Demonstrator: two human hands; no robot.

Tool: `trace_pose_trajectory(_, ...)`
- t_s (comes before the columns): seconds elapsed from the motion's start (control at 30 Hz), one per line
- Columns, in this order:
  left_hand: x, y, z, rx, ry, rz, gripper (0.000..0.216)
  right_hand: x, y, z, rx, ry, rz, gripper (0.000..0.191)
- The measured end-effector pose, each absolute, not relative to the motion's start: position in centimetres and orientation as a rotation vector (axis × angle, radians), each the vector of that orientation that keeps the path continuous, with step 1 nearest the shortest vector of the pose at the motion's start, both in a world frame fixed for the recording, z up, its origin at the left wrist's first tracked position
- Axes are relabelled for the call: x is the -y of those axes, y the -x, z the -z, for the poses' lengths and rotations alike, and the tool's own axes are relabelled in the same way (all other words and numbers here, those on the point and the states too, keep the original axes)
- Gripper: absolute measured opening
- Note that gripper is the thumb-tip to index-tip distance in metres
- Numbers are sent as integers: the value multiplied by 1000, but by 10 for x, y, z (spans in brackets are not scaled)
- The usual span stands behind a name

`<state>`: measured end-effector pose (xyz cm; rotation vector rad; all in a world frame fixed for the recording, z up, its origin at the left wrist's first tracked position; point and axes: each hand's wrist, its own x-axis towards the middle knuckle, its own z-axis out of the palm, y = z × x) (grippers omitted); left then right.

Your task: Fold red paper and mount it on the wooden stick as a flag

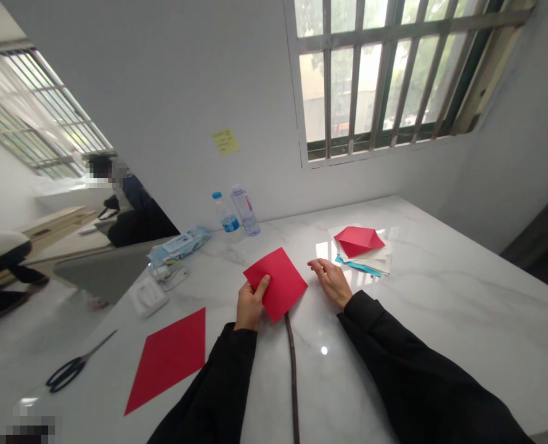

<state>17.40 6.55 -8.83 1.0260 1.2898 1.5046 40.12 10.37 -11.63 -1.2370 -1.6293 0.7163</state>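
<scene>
My left hand grips a small red paper square by its left corner, thumb on top and fingers beneath. To its right, my right hand is apart from the paper, empty, with its fingers loosely stretched out. A larger sheet of red paper lies flat on the table to the left of my left forearm. Beyond my right hand, a folded red paper piece rests on a small stack of white and blue papers. A thin dark stick or cord runs from under the held square toward me.
Black-handled scissors lie at the left on the white marbled table. A white box, a cable, a wipes pack and two bottles stand or lie along the back left. A person sits farther off.
</scene>
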Motion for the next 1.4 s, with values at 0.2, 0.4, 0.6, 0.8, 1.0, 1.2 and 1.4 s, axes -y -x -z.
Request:
trace_pose_trajectory(0.2, -61, -181, 79, -1059, -886, -1478, 52, -101, -396, 110, 1620, 1036, -975, 35)
trace_pose_trajectory(0.4, -61, -176, 80, -1294, -1106, -1450, 52, -105, -397, 111, 1342, 861, -1319, 39)
trace_pose_trajectory(0.6, -62, -176, 81, -1403, -1226, -1442, 50, -103, -398, 109, 1425, 938, -1303, 38)
trace_pose_trajectory(0.8, -58, -182, 71, -1086, -973, -1344, 51, -107, -400, 110, 1192, 1019, -1292, 40)
trace_pose_trajectory(1.0, -57, -181, 66, -1153, -984, -1299, 52, -111, -403, 117, 1180, 1150, -1115, 31)
trace_pose_trajectory(1.2, -63, -167, 71, -1491, -1461, -1418, 34, -106, -405, 119, 1340, 1225, -882, 16)
trace_pose_trajectory(1.4, -146, -110, 6, -1922, -2177, -1508, 30, -105, -400, 122, 1504, 1275, -741, 12)
